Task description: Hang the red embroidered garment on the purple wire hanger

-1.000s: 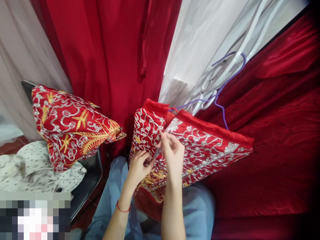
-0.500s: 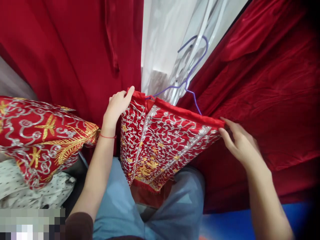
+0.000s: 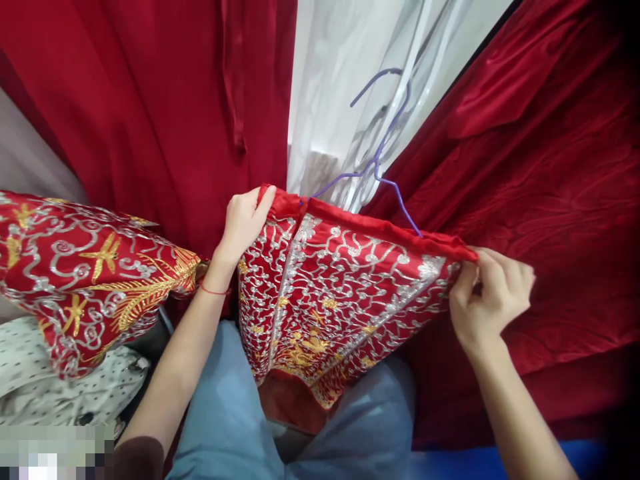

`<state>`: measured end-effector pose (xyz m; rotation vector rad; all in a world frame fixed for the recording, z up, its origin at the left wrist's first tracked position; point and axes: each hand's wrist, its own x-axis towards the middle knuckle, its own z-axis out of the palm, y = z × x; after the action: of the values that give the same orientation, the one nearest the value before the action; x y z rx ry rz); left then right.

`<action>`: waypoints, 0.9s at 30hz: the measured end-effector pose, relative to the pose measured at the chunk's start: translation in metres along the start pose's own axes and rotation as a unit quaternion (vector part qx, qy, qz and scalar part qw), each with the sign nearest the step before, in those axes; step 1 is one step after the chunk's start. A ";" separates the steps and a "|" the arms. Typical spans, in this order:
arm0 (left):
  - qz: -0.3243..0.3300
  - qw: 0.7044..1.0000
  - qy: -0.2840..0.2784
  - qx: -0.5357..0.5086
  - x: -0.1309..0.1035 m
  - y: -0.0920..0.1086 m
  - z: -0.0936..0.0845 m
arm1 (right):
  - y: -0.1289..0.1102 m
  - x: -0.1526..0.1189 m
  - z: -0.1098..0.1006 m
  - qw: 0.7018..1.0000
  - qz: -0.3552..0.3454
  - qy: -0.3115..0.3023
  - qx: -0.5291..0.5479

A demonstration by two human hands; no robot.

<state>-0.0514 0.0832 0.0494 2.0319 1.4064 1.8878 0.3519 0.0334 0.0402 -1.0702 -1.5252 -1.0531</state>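
A red embroidered skirt [image 3: 345,293], with silver scrolls and gold motifs, hangs in front of my legs with its plain red waistband stretched across. At the waistband's left end, my left hand [image 3: 247,223] is closed on the cloth, thumb on top. My right hand [image 3: 493,293] pinches the right end of the same band. A purple hanger [image 3: 383,150] rises out of the skirt's top between my hands, its lower part hidden inside the cloth. Its hook lies against white slats or tubes behind.
Dark red drapes hang at the left [image 3: 165,100] and right [image 3: 560,253]. Another red garment with gold and silver embroidery [image 3: 105,273] is beside my left forearm, above a white dotted cloth [image 3: 30,373]. A blue surface [image 3: 500,463] shows at the lower right.
My right hand has gone from spread fingers at the band's end to a pinch, and moved slightly right. The waistband is stretched wider. My left hand keeps its hold.
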 end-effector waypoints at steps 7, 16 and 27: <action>-0.022 0.997 0.057 -0.051 -0.008 0.018 0.018 | -0.006 0.013 0.000 0.995 -0.044 -0.048 -0.072; -0.089 0.990 0.110 -0.015 -0.008 -0.013 -0.020 | -0.015 -0.006 0.017 0.996 0.063 -0.017 0.066; -0.161 0.977 0.068 -0.126 -0.012 -0.020 -0.032 | -0.049 -0.005 0.057 0.996 0.063 -0.005 0.063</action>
<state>-0.0867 0.0712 0.0370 1.4869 1.3427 1.9715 0.2927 0.0756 0.0199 -1.0698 -1.4927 -0.8547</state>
